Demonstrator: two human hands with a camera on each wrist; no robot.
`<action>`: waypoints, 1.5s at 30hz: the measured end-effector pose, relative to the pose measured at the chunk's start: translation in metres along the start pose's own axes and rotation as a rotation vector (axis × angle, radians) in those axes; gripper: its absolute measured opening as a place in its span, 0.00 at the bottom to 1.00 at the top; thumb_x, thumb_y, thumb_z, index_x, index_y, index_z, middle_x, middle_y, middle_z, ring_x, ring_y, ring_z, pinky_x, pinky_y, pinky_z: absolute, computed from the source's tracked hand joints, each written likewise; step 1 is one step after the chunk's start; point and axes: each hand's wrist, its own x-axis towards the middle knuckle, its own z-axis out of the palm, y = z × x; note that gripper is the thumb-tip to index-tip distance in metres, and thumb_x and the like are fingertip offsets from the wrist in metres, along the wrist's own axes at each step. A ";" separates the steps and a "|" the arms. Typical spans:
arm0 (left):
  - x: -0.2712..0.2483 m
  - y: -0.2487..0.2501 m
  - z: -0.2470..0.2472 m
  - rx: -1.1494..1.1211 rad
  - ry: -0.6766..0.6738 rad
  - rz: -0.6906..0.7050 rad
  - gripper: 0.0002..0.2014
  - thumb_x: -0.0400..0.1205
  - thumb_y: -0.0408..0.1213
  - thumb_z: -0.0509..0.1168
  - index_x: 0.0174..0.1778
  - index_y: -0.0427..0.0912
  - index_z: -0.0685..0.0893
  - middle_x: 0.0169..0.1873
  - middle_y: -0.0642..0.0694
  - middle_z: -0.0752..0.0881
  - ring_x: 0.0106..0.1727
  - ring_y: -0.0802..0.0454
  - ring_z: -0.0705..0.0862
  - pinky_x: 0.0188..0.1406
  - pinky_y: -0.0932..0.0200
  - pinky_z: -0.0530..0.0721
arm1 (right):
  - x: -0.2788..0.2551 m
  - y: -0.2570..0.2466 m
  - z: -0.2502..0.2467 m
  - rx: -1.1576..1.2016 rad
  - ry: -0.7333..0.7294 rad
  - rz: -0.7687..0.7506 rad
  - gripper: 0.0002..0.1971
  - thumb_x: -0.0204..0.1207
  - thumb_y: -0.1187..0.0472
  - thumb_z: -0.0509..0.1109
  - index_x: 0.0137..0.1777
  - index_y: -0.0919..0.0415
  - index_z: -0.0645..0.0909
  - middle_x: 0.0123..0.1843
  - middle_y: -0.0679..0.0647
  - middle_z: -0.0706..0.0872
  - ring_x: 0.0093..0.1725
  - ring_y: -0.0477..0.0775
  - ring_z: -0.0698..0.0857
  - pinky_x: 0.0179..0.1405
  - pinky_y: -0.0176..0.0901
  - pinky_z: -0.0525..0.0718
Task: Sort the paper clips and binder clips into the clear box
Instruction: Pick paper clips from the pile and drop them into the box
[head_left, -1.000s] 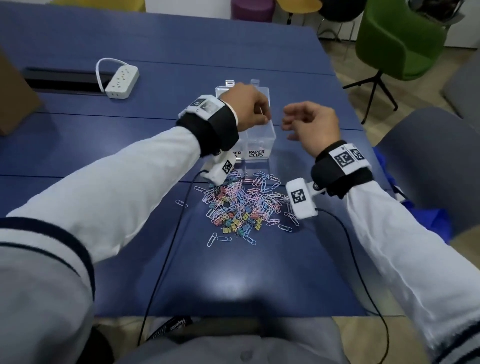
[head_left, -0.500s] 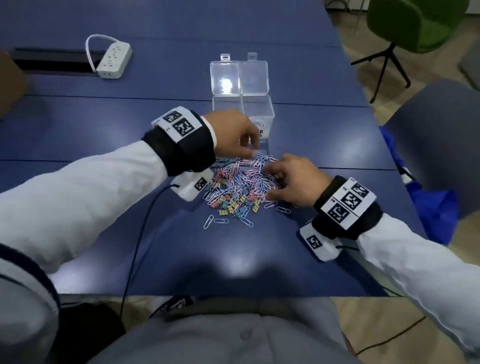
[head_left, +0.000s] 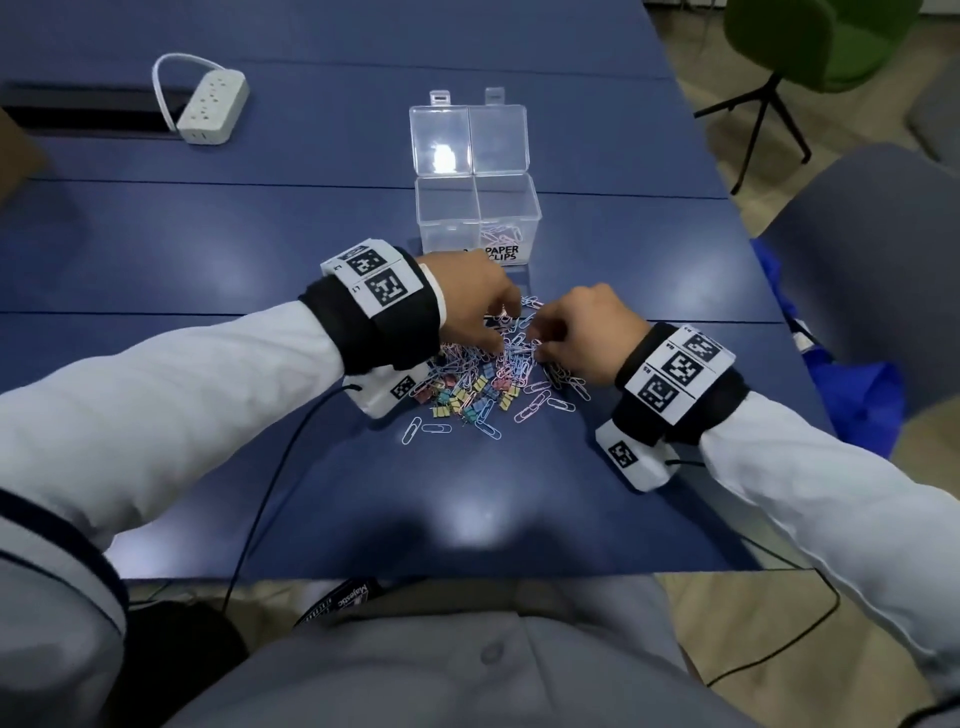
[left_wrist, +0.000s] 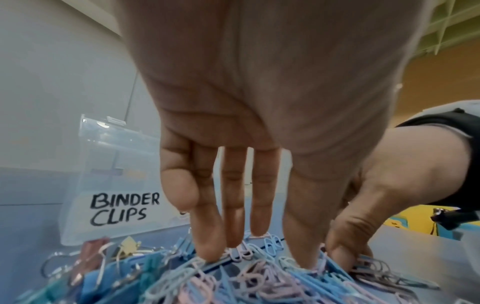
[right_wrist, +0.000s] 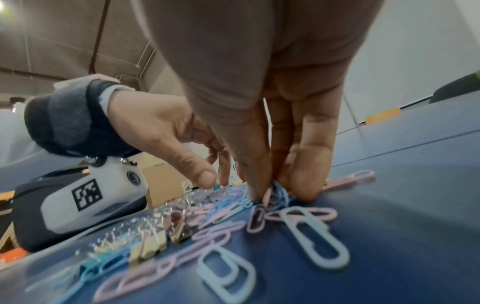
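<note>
A mixed pile of pastel paper clips and small coloured binder clips lies on the blue table. Just behind it stands the clear two-part box with its lid open. Its right part, labelled PAPER CLIPS, holds a few clips; its left part is labelled BINDER CLIPS. My left hand reaches down with straight fingers touching the pile's far side. My right hand pinches a bunch of blue and pink paper clips on the pile's right side. Binder clips lie nearer me.
A white power strip lies at the far left by a cable slot. A grey chair and a blue bag are past the table's right edge, a green chair farther back. A black cable runs off the front edge.
Both hands came down from above the box to the pile. Since half a second ago the right hand has moved in closer to the left and closed its fingers on clips.
</note>
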 end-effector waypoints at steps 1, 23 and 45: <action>-0.002 -0.001 -0.002 0.006 0.010 0.006 0.24 0.75 0.51 0.71 0.67 0.54 0.80 0.56 0.51 0.85 0.56 0.49 0.83 0.51 0.55 0.81 | -0.001 0.000 -0.001 0.010 -0.001 -0.009 0.09 0.73 0.60 0.77 0.52 0.55 0.89 0.41 0.51 0.85 0.43 0.50 0.80 0.45 0.36 0.74; -0.003 -0.006 -0.001 -0.077 0.125 0.146 0.09 0.79 0.40 0.69 0.53 0.47 0.89 0.45 0.50 0.91 0.41 0.56 0.85 0.44 0.66 0.75 | 0.018 0.019 -0.026 1.181 0.168 0.186 0.11 0.70 0.72 0.77 0.50 0.62 0.83 0.37 0.58 0.88 0.27 0.49 0.86 0.24 0.36 0.83; 0.047 -0.038 -0.071 -0.566 0.554 -0.314 0.06 0.73 0.39 0.73 0.44 0.45 0.92 0.32 0.48 0.90 0.20 0.71 0.80 0.31 0.76 0.80 | 0.082 0.019 -0.048 0.663 0.543 0.022 0.09 0.67 0.62 0.79 0.46 0.50 0.88 0.42 0.48 0.91 0.43 0.45 0.89 0.53 0.39 0.87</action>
